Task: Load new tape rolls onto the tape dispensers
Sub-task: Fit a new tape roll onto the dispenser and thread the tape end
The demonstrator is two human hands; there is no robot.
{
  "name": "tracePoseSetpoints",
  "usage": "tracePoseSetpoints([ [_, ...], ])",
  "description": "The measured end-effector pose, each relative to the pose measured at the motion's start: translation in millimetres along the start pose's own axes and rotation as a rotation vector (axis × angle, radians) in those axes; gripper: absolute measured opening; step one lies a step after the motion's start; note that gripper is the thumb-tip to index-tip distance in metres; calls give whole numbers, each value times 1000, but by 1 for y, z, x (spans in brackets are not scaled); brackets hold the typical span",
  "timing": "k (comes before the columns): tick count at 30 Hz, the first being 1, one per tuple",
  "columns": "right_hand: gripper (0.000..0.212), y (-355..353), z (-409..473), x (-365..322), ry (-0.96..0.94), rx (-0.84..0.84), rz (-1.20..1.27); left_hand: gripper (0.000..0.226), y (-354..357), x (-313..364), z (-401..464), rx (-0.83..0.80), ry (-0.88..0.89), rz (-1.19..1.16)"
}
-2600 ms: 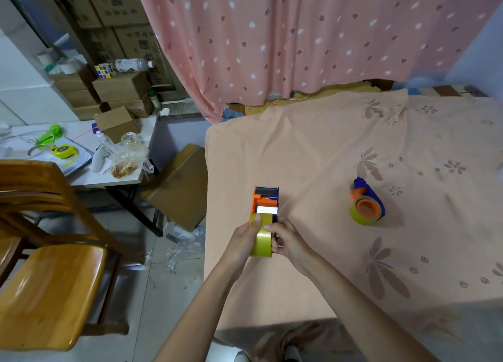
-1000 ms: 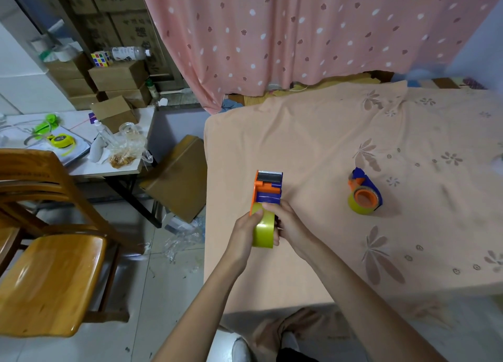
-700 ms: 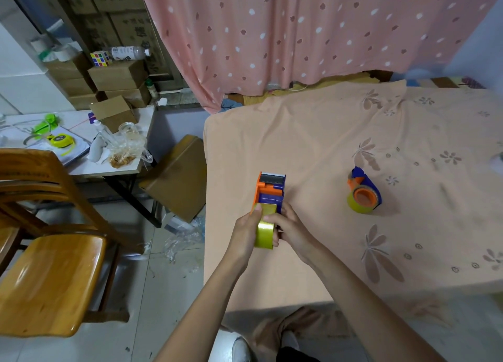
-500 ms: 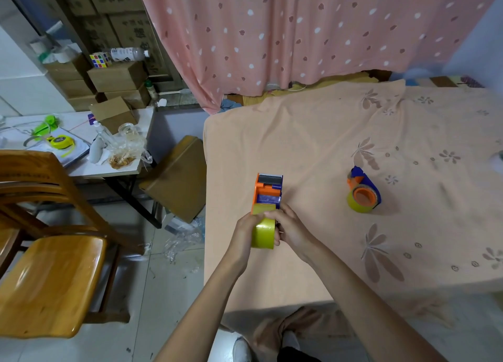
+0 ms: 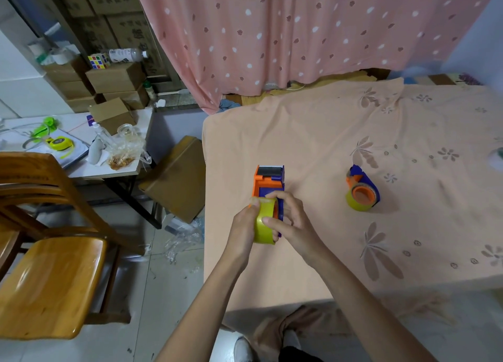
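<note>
1. The left hand [image 5: 242, 225] grips the yellow tape roll [image 5: 264, 223] from its left side, thumb up near the roll's top edge, fingers wrapped behind where they cannot be seen.
2. That roll sits on the near end of the orange and blue tape dispenser [image 5: 268, 183], which stands on the worktop [image 5: 313, 133] near its left edge, cutter end pointing away from the person.
3. The right hand [image 5: 295, 225] holds the roll's right side: its index finger curls over the top and its thumb presses on the yellow face.
4. Judged from this, the step in hand is freeing the tape's loose end on a roll already seated on the hub; whether an end is actually lifted is too small to tell.
5. The next move likely calls for pulling that end forward, under the guide and up to the serrated blade, while the left hand steadies the body.
6. To the right, well apart from both hands, a second dispenser [image 5: 363, 189] lies on its side with a yellow roll on its orange hub, apparently loaded.
</note>
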State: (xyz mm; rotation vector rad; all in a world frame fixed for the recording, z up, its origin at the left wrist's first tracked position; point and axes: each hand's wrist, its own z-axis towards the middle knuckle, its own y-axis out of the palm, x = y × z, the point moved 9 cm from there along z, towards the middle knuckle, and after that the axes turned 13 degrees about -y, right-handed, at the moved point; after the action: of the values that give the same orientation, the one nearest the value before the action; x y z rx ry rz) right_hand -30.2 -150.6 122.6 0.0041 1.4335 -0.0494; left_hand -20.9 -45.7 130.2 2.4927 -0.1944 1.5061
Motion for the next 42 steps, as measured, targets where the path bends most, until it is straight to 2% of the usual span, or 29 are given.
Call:
tracePoseSetpoints([
  [7, 18, -1, -4, -1, 119, 97, 224, 61, 4, 1, -3, 55, 3, 94],
  [14, 17, -6, -10, 17, 231, 319, 304, 65, 8, -5, -7, 45, 0, 111],
  [18, 15, -23, -6, 10, 110, 483, 183, 58, 11, -8, -9, 36, 21, 92],
  [21, 5, -36, -6, 3, 48, 623, 40, 53, 14, -8, -13, 44, 42, 95],
  [23, 12, -40, -7, -3, 30, 663, -11, 50, 16, -5, -16, 53, 63, 93],
  [26, 3, -46, -7, -12, -24, 742, -48, 42, 16, -2, -16, 110, 79, 101],
  [28, 4, -46, -7, -15, -57, 787, -34, 42, 15, -1, -14, 150, 102, 118],
  [33, 20, -46, -7, -20, -117, 827, -53, 41, 15, 1, -12, 161, 117, 142],
  [35, 19, -47, -8, -22, -136, 851, -60, 41, 16, 1, -12, 152, 116, 144],
  [38, 5, -47, -8, -23, -151, 858, -58, 41, 15, -2, -9, 146, 110, 145],
  [42, 20, -48, -10, -28, -163, 860, -73, 41, 17, -4, -8, 136, 94, 136],
])
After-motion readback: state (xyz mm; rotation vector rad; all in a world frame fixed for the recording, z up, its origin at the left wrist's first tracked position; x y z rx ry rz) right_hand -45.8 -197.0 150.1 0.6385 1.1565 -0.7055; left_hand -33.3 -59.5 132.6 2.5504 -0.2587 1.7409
